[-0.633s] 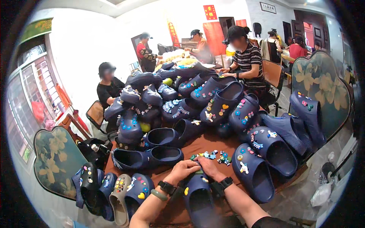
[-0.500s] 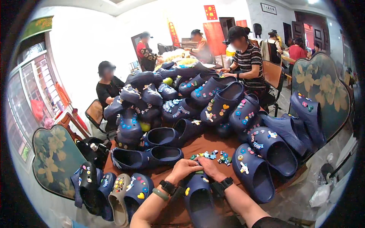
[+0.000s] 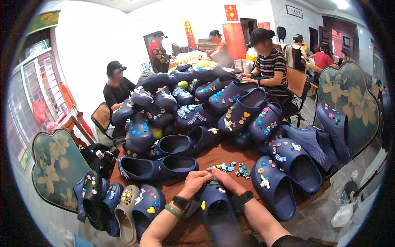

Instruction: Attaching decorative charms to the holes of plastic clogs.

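A navy clog (image 3: 216, 199) lies toe away from me at the table's front, with a yellow heart charm on its left side and another charm on its upper. My left hand (image 3: 196, 183) is closed at the clog's toe, fingers bent and pressed together. From the other side my right hand (image 3: 226, 181) grips the same toe, its fingertips meeting the left ones. Any charm between the fingers is too hidden to make out. Just beyond my hands lies a small heap of colourful charms (image 3: 243, 171) on the brown tabletop (image 3: 230, 154).
A big pile of decorated navy clogs (image 3: 197, 115) fills the far table. More clogs stand at the right (image 3: 273, 187), and a beige clog (image 3: 128, 214) sits among others at the left. Chairs with floral backs (image 3: 59, 168) flank me. Several people (image 3: 269, 66) work farther off.
My hands stay at the clog's toe with only slight finger movement. The whole view has shifted a little; the pile and the charms look unchanged.
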`<state>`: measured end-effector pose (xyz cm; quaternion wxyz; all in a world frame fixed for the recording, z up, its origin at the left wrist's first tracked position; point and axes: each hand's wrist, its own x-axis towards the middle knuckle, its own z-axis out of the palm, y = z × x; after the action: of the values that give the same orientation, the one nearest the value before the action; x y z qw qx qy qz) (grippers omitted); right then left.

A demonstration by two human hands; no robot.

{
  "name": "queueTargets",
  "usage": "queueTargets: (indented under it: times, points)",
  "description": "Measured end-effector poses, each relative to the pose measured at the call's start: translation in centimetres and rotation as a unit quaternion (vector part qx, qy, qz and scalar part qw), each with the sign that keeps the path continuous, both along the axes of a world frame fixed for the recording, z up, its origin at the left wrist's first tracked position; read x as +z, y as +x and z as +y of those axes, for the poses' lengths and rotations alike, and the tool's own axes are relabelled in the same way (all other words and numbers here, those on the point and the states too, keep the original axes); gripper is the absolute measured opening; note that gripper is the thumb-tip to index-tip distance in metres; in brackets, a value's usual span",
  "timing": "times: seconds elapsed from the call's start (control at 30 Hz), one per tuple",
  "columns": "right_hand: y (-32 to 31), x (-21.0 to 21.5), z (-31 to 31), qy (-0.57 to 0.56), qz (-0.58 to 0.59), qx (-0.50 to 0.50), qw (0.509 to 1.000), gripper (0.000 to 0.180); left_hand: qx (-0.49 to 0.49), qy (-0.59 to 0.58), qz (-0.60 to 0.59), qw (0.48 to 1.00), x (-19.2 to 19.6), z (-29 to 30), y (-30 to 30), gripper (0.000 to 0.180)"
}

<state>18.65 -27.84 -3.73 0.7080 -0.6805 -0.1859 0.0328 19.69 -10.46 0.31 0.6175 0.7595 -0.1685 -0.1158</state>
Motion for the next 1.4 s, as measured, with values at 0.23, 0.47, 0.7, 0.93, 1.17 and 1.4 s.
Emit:
queueTargets:
  times: [0.23, 0.47, 0.7, 0.93, 1.17, 1.4]
  points:
    - [-0.6, 1.9, -1.8, -0.095, -0.015, 0.110, 0.989, 0.068, 0.020, -0.088, -0.089, 0.992, -2.1, -0.3, 0.4, 0.034]
    - [-2.1, 3.7, -1.5, -0.138, -0.066, 0.071, 0.986, 0.055, 0.136, -0.232, 0.032, 0.963, -1.3, 0.4, -2.1, 0.033]
    - [-1.7, 3.5, -1.5, -0.232, -0.142, 0.025, 0.962, 0.041, 0.181, -0.289, 0.019, 0.940, -1.6, 0.0, -2.4, 0.030]
    - [-1.3, 2.7, -1.2, -0.224, -0.157, -0.013, 0.962, 0.029, 0.193, -0.273, -0.006, 0.942, -2.1, -0.4, -2.0, 0.028]
    - [-0.3, -0.1, -1.1, -0.212, -0.094, -0.085, 0.969, 0.028, 0.164, -0.325, 0.030, 0.931, -2.4, -0.5, -1.8, 0.031]
    - [0.8, -2.1, -1.0, -0.068, 0.005, -0.146, 0.987, 0.031, 0.156, -0.341, 0.045, 0.926, -2.4, -0.2, -1.7, 0.032]
